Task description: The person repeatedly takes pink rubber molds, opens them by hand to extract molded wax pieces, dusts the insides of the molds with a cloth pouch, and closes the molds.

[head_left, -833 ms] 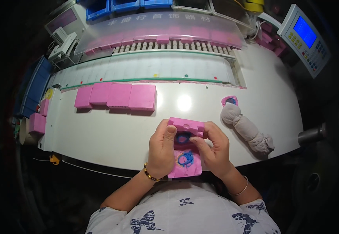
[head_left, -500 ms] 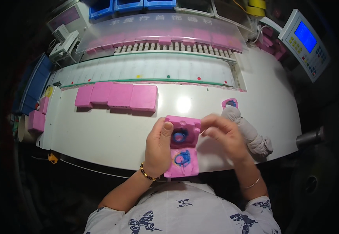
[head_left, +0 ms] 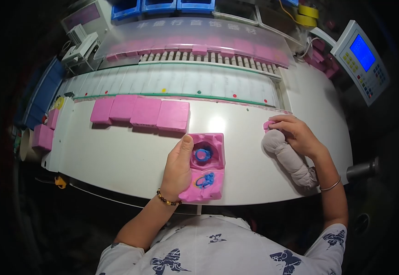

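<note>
Resting on the white bench (head_left: 117,156) near its front edge, the left hand (head_left: 177,167) lay with its fingers curled against the left side of an opened pink mould (head_left: 205,167), thumb pressed on the upper half's rim. The mould's two halves lay one above the other, each with a blue wax ring (head_left: 202,154) seated in its hollow (the lower one looked more tangled in shape). A beaded bracelet (head_left: 168,199) circled the left wrist.

Well apart, toward the bench's right edge, the right hand (head_left: 295,134) was closed over a small pink piece (head_left: 268,124), fingertips pinching it just above a grey-white cloth bundle (head_left: 289,158) that lay slanting toward the front right corner. Whether the hand also touched the bundle could not be told. A thin silver bangle (head_left: 331,185) sat on the right wrist.

Farther back on the left, four closed pink moulds (head_left: 142,111) stood side by side in a row along a green strip at the bench's rear edge. Two more pink blocks (head_left: 43,133) sat off the bench's left end. Beyond the strip ran a pale ribbed conveyor (head_left: 176,80), with blue bins (head_left: 162,6) behind it. A control panel with a blue screen (head_left: 361,59) stood past the rear right corner.
</note>
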### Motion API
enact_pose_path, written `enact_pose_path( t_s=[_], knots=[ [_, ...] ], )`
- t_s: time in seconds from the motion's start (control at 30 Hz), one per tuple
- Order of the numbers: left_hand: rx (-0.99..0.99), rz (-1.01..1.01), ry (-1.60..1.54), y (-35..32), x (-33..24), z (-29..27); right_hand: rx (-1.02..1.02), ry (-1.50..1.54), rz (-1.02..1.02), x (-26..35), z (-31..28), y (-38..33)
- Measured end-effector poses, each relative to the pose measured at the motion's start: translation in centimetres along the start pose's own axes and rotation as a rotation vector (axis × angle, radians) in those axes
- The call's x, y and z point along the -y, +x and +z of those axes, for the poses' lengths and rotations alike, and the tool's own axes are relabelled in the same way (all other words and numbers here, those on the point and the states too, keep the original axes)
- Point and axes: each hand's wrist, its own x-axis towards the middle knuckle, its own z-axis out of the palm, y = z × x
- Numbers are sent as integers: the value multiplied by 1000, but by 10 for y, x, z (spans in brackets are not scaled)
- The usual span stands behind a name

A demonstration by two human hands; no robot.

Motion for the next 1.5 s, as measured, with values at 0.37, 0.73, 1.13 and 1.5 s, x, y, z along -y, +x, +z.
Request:
enact_pose_path(
  t_s=[0.37, 0.73, 1.13, 1.5],
  knots=[
    [34, -18, -12, -3, 5, 9, -277, -71, 191, -10, -9, -15],
    [42, -60, -51, -2, 11, 26, -290, 1231, 331, 89, 40, -15],
    [3, 21, -3, -9, 9, 33, -380, 711, 175, 136, 90, -10],
    [-63, 41, -32, -12, 10, 38, -498, 719, 162, 138, 111, -4]
  ],
)
